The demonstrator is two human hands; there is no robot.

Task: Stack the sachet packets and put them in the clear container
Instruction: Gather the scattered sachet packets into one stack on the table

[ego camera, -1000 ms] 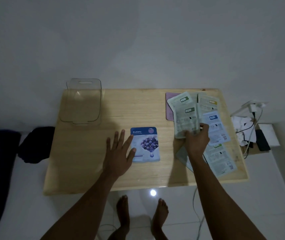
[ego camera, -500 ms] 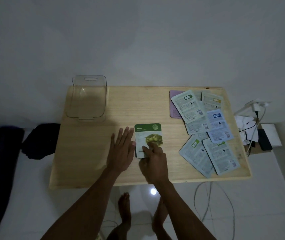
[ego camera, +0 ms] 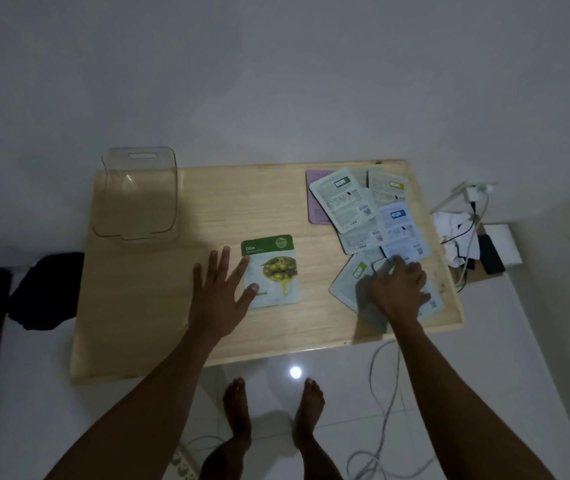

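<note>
A green Olive sachet [ego camera: 273, 270] lies face up on top of a small stack at the table's middle. My left hand [ego camera: 221, 292] rests flat and open beside it, fingertips touching its left edge. Several pale sachets [ego camera: 363, 209] lie face down, overlapping, at the right of the wooden table [ego camera: 159, 306]. My right hand [ego camera: 398, 289] presses down on the nearest of them, a sachet with a green label [ego camera: 351, 282]; whether the fingers grip it I cannot tell. The clear container [ego camera: 138, 195] stands empty at the far left corner.
A purple packet [ego camera: 315, 202] sticks out from under the scattered pile. A charger, cables and a dark phone [ego camera: 489, 258] sit on a low ledge right of the table. Dark cloth [ego camera: 48, 289] lies left of it. My bare feet stand below the near edge.
My right hand laid the Olive sachet on the blue Blueberry one, then went right to the scattered pile. My left hand stayed by the stack.
</note>
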